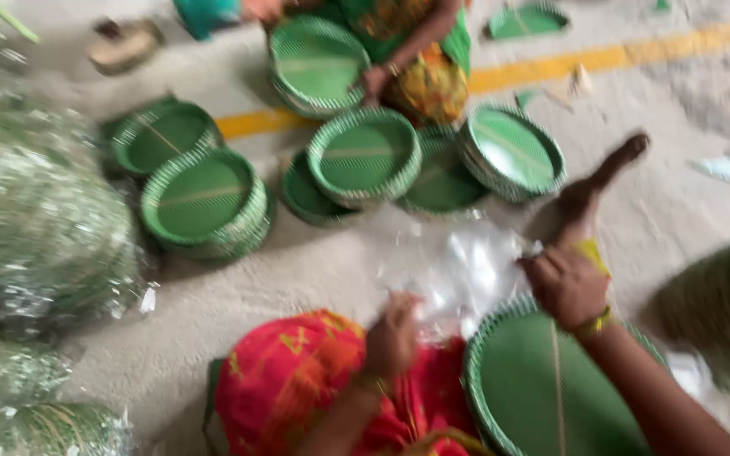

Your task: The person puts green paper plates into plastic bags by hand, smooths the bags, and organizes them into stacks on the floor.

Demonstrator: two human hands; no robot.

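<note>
Above a green plate (pixel 542 397), both hands, left (pixel 392 338), right (pixel 566 285), grip clamped on clear plastic bag (pixel 462 270).

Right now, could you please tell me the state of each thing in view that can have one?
Clear plastic bag: crumpled, held up by both hands.
Left hand: grip closed on the bag's near edge.
Right hand: grip closed on the bag's right edge.
Green plate: face up by the lap, partly under the right arm.
Plate stacks: face up on the floor, unwrapped.
Wrapped bundles: sealed in shiny plastic.
Co-worker's hand: resting on a plate stack.
</note>
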